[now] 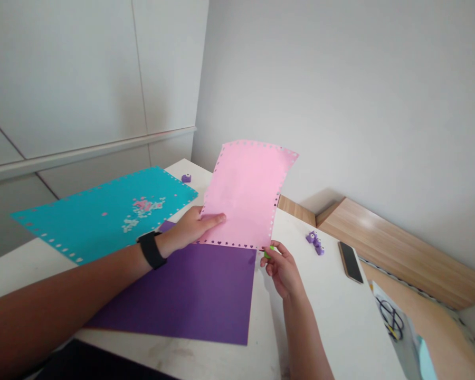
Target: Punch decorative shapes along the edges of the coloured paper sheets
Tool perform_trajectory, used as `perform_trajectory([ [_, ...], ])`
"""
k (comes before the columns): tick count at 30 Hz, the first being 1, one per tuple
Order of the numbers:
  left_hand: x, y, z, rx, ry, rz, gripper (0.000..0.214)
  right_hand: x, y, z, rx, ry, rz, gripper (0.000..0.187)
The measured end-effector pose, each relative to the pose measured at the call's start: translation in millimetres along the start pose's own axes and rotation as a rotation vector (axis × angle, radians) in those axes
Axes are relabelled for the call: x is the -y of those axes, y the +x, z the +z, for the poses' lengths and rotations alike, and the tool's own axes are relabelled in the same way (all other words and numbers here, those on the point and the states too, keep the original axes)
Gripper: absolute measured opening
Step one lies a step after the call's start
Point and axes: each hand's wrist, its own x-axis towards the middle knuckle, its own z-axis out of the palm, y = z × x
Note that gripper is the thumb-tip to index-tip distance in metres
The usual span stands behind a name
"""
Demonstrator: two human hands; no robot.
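My left hand [206, 224], with a black band on the wrist, grips the left edge of a pink sheet of paper [245, 190], thumb on top. Small shaped holes, hearts and stars among them, run along the sheet's edges. My right hand [283, 264] is closed on a small green paper punch [268, 252] at the sheet's lower right corner; the fingers cover part of it. A purple sheet [193, 295] lies flat on the table beneath the pink one.
A blue sheet [91, 211] with punched edges lies at left, bearing pink and white paper bits [142, 206]. Small purple punches [315, 241] and a phone [350, 262] rest at right on the white table [301, 311]. Another purple punch [186, 178] stands near the far corner.
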Motion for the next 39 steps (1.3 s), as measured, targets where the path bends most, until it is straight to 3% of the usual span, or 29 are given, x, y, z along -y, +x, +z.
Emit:
perform_trajectory([
  [10,0,2,-2.5,-0.033,-0.017,-0.054,0.058,9,1,-21,-0.106,0.15,0.044,0.038],
  [15,1,2,-2.3,-0.034,-0.005,-0.06,0.054,5,0,-24,-0.193,-0.121,-0.202,0.046],
  [19,-1,1,-2.1,-0.001,-0.008,-0.073,0.052,1,-2,-18,-0.186,-0.275,-0.325,0.04],
  [23,-5,-2,-1.7,-0.008,0.003,-0.106,0.047,-1,-3,-13,-0.158,-0.337,-0.374,0.037],
  [30,-12,-3,0.3,-0.02,0.008,-0.144,0.043,1,-5,-12,-0.243,-0.445,-0.395,0.042],
  [39,-12,-3,0.6,-0.055,0.02,-0.218,0.045,7,-11,-3,-0.198,-0.395,-0.377,0.041],
])
